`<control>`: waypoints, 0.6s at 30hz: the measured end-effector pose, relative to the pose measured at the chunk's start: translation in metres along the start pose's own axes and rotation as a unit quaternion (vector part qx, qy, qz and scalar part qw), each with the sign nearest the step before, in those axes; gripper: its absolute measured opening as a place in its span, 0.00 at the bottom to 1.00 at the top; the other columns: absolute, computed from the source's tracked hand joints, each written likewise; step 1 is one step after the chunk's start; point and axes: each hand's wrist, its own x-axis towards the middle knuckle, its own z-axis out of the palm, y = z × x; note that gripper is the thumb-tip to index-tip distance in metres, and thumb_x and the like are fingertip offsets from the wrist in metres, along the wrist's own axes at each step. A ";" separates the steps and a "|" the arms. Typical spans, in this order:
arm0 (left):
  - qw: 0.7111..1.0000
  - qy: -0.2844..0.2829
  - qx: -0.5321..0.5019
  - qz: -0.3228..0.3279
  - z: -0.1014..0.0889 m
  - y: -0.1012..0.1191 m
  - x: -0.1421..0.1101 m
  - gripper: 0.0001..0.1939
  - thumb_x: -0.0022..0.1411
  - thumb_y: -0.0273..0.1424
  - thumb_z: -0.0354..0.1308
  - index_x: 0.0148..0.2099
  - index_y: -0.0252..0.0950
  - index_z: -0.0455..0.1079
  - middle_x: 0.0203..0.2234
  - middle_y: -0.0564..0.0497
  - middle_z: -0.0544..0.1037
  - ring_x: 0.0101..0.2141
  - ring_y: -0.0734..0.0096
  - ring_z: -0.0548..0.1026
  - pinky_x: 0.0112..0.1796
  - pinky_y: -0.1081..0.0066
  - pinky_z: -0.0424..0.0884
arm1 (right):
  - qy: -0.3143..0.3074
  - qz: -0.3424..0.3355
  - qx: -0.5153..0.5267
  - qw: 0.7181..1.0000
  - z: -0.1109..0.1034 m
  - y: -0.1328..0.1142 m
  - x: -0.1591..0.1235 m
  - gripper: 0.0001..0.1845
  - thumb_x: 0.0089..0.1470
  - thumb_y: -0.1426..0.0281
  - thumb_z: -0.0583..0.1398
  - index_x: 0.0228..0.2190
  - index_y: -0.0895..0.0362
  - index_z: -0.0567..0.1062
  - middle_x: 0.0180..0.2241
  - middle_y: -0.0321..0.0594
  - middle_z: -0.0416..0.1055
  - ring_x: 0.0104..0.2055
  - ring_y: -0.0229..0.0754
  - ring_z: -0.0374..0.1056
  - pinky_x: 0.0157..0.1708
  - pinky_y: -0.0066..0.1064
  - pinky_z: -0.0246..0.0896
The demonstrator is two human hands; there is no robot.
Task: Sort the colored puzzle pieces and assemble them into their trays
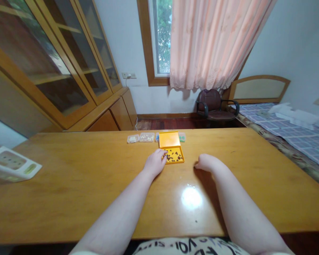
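A yellow hinged plastic box (184, 162) lies open on the table, its lid (169, 139) tilted back away from me. Several small dark brown pieces are scattered over the floor of the box. My left hand (155, 162) is at the box's left side, with fingers and thumb closed around that edge and the tips over the inside. To the right of the box, my right hand (207, 162) is low over the table, its fingers curled inward and pressed together. Whatever they hold, if anything, is hidden.
Behind the box stand clear plastic containers: one with pale pieces (133, 139), another with white pieces (146, 137), and one with green pieces (182, 137) partly behind the lid. A white power strip (13, 163) is at the far left. A tiny dark speck (196, 221) lies near me.
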 end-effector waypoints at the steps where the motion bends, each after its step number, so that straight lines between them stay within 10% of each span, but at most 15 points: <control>1: 1.000 0.001 0.000 0.000 0.000 0.000 0.000 0.13 0.61 0.29 0.49 0.47 0.36 0.70 0.44 0.47 0.74 0.44 0.65 0.72 0.46 0.66 0.69 | 0.002 0.001 -0.003 1.000 0.002 -0.002 0.001 0.17 0.45 0.65 0.59 0.35 0.61 0.79 0.32 0.51 0.76 0.34 0.48 0.72 0.31 0.30 0.61; 18: 1.000 0.005 -0.007 -0.006 -0.003 0.000 0.000 0.13 0.61 0.29 0.50 0.47 0.36 0.70 0.44 0.46 0.73 0.44 0.65 0.72 0.47 0.66 0.69 | 0.104 -0.050 0.010 0.993 0.003 -0.008 0.007 0.13 0.48 0.69 0.55 0.32 0.57 0.78 0.34 0.47 0.76 0.34 0.46 0.70 0.29 0.29 0.57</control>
